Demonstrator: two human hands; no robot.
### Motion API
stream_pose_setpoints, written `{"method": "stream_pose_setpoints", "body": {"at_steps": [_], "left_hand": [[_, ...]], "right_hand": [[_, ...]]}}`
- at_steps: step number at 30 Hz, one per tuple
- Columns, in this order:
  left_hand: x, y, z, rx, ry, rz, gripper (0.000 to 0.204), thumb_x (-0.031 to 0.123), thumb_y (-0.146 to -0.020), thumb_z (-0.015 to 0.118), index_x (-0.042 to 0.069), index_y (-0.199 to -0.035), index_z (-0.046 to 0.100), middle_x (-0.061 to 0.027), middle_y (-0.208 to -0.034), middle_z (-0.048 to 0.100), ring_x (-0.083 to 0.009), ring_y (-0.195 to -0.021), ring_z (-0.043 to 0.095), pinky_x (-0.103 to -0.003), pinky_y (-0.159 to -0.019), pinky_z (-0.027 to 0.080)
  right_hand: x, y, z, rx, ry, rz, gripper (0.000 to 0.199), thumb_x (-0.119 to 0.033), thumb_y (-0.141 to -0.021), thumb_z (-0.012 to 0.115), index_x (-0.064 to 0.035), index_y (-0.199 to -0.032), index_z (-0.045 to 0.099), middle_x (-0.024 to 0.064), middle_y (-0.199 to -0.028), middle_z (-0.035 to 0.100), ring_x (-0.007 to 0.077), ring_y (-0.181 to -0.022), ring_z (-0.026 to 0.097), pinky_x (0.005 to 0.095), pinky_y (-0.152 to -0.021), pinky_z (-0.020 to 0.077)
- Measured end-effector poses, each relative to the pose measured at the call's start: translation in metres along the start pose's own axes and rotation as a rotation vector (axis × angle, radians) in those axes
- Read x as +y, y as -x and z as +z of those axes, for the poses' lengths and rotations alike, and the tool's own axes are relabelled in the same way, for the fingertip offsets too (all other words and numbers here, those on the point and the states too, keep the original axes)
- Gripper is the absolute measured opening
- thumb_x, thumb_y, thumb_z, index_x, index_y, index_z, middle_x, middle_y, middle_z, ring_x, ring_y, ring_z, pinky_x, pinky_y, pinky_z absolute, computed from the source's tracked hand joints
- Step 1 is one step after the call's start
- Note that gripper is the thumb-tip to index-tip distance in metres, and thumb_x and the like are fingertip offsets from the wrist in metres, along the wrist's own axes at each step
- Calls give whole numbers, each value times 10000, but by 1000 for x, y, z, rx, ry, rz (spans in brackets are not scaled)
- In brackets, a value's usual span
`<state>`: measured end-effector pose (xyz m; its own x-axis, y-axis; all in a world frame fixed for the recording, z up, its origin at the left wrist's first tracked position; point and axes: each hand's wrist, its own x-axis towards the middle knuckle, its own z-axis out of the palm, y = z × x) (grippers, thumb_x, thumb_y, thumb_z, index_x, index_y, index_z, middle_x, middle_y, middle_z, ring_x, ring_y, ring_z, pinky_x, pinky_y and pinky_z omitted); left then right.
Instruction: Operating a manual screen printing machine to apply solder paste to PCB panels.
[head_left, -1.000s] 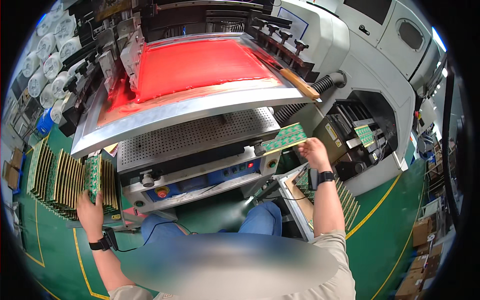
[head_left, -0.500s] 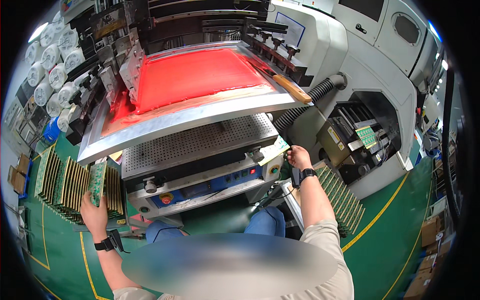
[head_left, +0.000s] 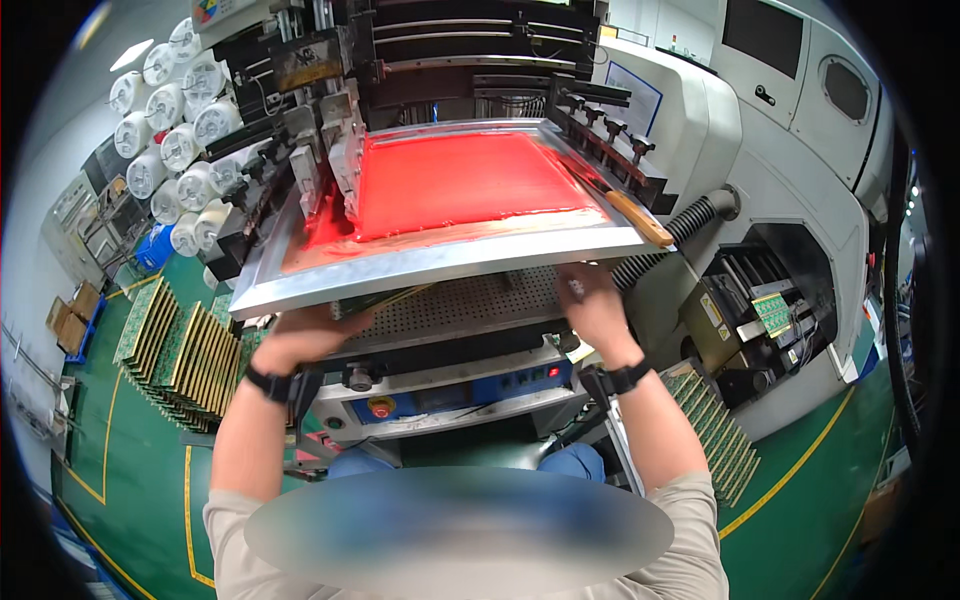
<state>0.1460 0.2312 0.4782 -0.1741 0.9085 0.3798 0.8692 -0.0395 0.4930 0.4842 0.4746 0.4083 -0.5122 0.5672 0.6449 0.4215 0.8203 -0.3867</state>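
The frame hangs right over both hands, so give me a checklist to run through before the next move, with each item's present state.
1. Left hand on the green board at the bed's left edge: ok, though the grip is partly hidden.
2. Right hand placed on the perforated bed: cannot tell, its fingers are hidden under the screen frame.
3. Screen frame raised off the bed: ok, a gap shows beneath it.
4. Board lying flat and squared on the bed: cannot tell, the frame covers most of it.
5. Wooden-handled tool resting steadily on the frame's right rail: ok.
6. Both hands out from under the frame: not ok.
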Motion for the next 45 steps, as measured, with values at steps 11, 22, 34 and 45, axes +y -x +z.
{"method": "stream_pose_setpoints", "body": {"at_steps": [11, 22, 34, 45], "left_hand": [[10, -97, -3, -86, -474, -13, 626, 257, -794, 808, 73, -1338, 558, -129, -1363, 576, -269, -1261, 540, -382, -1074, 418], [-50, -95, 9, -98, -415, 62, 590, 260, -812, 790, 67, -1323, 568, -134, -1340, 589, -272, -1241, 552, -378, -1059, 428], [-83, -72, 29, -50, -340, 172, 551, 264, -831, 770, 60, -1306, 579, -139, -1314, 604, -276, -1220, 565, -374, -1043, 438], [-102, -72, 37, 16, -324, 171, 518, 267, -848, 751, 54, -1291, 589, -143, -1291, 618, -279, -1200, 577, -370, -1028, 448]], "right_hand": [[-44, -32, 57, -109, 189, -2, 553, -428, -872, 675, 1, -1216, 613, 224, -1178, 640, 403, -1163, 562, 494, -1027, 412], [-44, -38, 57, -163, 207, -14, 605, -494, -878, 649, -26, -1260, 615, 204, -1266, 618, 394, -1213, 544, 481, -1045, 406], [-39, -35, 60, -185, 202, 3, 626, -511, -886, 640, -33, -1288, 597, 208, -1303, 595, 395, -1240, 526, 490, -1052, 397], [-52, -38, 53, -257, 227, 23, 604, -494, -888, 644, -52, -1297, 595, 198, -1303, 596, 391, -1251, 518, 497, -1053, 389]]}}
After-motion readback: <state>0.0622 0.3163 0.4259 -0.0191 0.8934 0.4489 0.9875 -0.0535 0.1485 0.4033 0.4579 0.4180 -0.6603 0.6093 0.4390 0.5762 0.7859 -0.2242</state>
